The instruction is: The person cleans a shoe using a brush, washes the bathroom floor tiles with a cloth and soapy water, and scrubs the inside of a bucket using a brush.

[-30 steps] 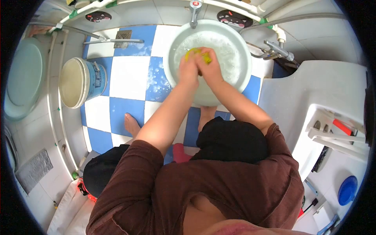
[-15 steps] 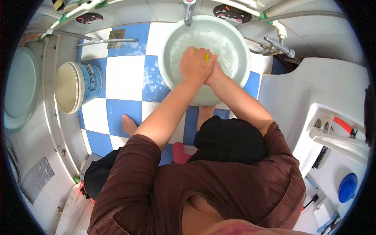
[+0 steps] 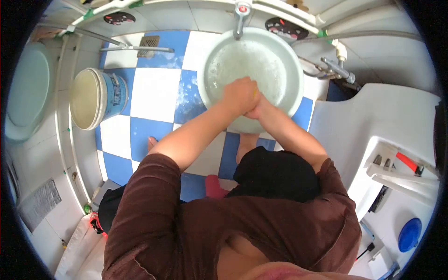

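Observation:
My left hand and my right hand are pressed together over the near half of a pale green basin. Between them a sliver of a small yellow thing shows; the fingers hide the rest, so its kind cannot be made out. Both hands are closed, the left one on top and partly covering the right. Cloudy, foamy water lies in the basin beyond and below the hands. A metal tap reaches over the basin's far rim.
On the blue and white tiles at left lies a blue-and-white bucket, its mouth facing left. Another large pale green basin leans on the left wall. A white washing unit stands at right, with a red-handled tool and blue lid.
My clasped hands have shifted toward the near side of the basin. Less of the yellow thing shows. The whole view has tilted slightly, so the basin sits lower and farther right.

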### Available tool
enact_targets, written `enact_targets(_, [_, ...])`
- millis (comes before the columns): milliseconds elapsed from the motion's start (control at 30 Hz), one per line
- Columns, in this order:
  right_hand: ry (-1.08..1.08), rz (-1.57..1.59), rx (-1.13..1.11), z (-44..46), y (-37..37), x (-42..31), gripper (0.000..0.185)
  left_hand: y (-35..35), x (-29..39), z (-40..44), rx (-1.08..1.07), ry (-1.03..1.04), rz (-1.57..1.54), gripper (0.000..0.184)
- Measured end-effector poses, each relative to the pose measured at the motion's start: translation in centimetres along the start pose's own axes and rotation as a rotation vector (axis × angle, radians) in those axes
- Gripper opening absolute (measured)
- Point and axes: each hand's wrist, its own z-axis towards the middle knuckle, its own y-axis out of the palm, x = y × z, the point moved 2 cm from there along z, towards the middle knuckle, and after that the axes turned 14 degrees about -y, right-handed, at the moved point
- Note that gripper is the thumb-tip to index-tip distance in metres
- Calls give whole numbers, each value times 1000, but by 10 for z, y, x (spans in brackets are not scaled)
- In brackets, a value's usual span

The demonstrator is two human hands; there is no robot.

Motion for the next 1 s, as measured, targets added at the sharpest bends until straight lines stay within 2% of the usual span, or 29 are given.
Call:
enact_targets(133, [-39,-138,27,0,13,4,43,-4,-6,-5,7,-142,-105,18])
enact_targets(233, [-195,-448,97,-15,54,-3,52,-16,-23,-8,172,-298,-264,24])
enact_targets(300, [-183,-678,35,-26,70,-17,59,-8,-65,-10,160,-569,-449,30])
enact_targets(333, [-302,-842,28,-26,66,-23,58,-11,-86,-9,157,-700,-545,32])
enact_targets(367, [-426,-1001,12,-25,60,-29,58,-27,-104,-10,59,-817,-742,34])
enact_targets(467, [-715,-1537,123,-19,24,-60,48,-63,-178,-19,35,-865,-937,23])
enact_targets(533, [-967,-1848,217,-27,2,-85,45,-105,-222,-29,146,-840,-985,19])
enact_targets(567, [-1120,-2019,286,-36,-5,-96,45,-133,-227,-39,143,-925,-1085,19])
enact_targets(633, [-1260,-2265,483,-51,-30,-120,46,-169,-250,-59,135,-1108,-1274,19])
enact_targets(667, [-1263,-2322,605,-61,-38,-126,50,-172,-274,-65,128,-1209,-1362,19])
enact_targets(700, [-1146,-2287,713,-71,-43,-133,55,-173,-295,-73,118,-1310,-1451,19])
enact_targets(767, [-992,-2230,882,-82,-69,-144,65,-175,-326,-87,156,-1339,-1573,22])
enact_targets(867, [-778,-1915,965,-83,-111,-158,70,-184,-328,-99,247,-1297,-1779,29])
enact_targets(933, [-735,-1903,927,-87,-113,-155,71,-190,-338,-101,315,-1267,-1860,34])
enact_targets(967, [-714,-1895,909,-86,-113,-154,71,-194,-343,-100,402,-1273,-1892,45])
enact_targets(1000, [-749,-1983,886,-84,-111,-152,69,-204,-340,-101,475,-1350,-1870,50])
